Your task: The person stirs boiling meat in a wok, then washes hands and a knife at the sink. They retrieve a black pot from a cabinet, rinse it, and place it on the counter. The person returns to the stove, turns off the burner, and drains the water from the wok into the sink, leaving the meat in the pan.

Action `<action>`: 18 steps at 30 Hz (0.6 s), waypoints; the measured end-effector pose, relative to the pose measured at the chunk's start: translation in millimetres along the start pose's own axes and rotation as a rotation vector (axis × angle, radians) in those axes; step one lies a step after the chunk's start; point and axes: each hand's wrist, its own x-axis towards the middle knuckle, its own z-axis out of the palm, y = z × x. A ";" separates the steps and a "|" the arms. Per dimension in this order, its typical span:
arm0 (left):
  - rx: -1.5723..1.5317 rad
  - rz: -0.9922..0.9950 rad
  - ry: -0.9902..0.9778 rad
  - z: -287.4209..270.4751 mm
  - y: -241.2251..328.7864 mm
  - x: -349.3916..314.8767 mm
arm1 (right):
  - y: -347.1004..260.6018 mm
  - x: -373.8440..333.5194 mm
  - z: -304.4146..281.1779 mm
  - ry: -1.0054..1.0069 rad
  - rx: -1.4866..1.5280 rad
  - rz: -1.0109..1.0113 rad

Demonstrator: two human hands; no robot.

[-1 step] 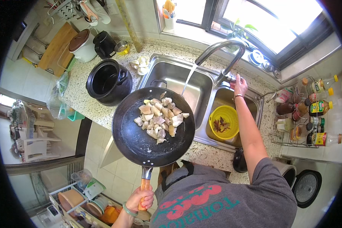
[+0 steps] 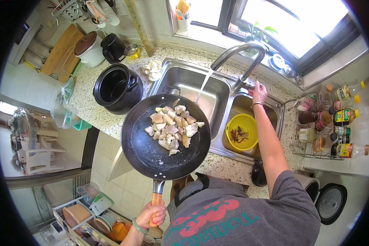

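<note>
My left hand [image 2: 150,215] is wrapped round the wooden handle of a black wok [image 2: 141,149], which hangs level in front of me, its far rim over the sink's near left edge. Chunks of pale meat [image 2: 174,125] are heaped in it. My right hand [image 2: 258,93] grips the tap's lever, partly hidden behind the fingers. From the arched steel tap [image 2: 238,48], water [image 2: 204,84] runs toward the left sink basin [image 2: 215,93], and the wok's rim hides where some of it lands. A yellow strainer [image 2: 230,122] with small reddish-brown pieces sits in the right basin.
On the speckled counter, left of the sink, stand a black pot [image 2: 118,104], a white lidded pot [image 2: 95,57] and a black jug [image 2: 112,46]. Garlic-like white bulbs [image 2: 151,70] lie beside the basin. Sauce bottles [image 2: 343,117] fill a wire rack at right.
</note>
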 end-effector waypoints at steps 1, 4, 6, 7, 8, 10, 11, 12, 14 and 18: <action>0.004 -0.002 -0.007 0.4 0.9 0.7 | 3.0 1.9 -2.4 0.002 0.008 -0.021; 0.015 -0.009 -0.008 1.4 2.7 1.3 | 12.3 4.4 -4.5 0.003 0.002 -0.069; 0.020 -0.010 -0.006 1.6 3.3 0.7 | 16.5 6.1 -5.0 -0.005 0.016 -0.079; 0.022 -0.008 -0.007 1.8 3.5 0.0 | 17.4 7.6 -5.8 -0.016 0.022 -0.070; 0.024 -0.006 -0.009 2.2 3.8 -0.6 | 18.3 8.9 -7.1 -0.027 0.029 -0.060; 0.015 -0.003 0.000 1.4 3.3 -1.7 | 17.0 6.5 -6.2 -0.059 0.024 -0.012; 0.011 -0.002 0.004 0.9 2.9 -2.3 | 15.9 5.6 -6.0 -0.074 0.022 0.012; 0.010 -0.006 0.000 1.0 3.7 -1.5 | 16.1 9.9 -8.5 -0.078 0.022 0.020; 0.010 -0.014 -0.011 1.2 5.8 0.5 | 17.6 15.9 -14.7 -0.070 0.048 0.023; 0.013 -0.012 0.005 2.6 5.6 -2.4 | 13.4 -16.8 -1.6 0.048 0.162 0.216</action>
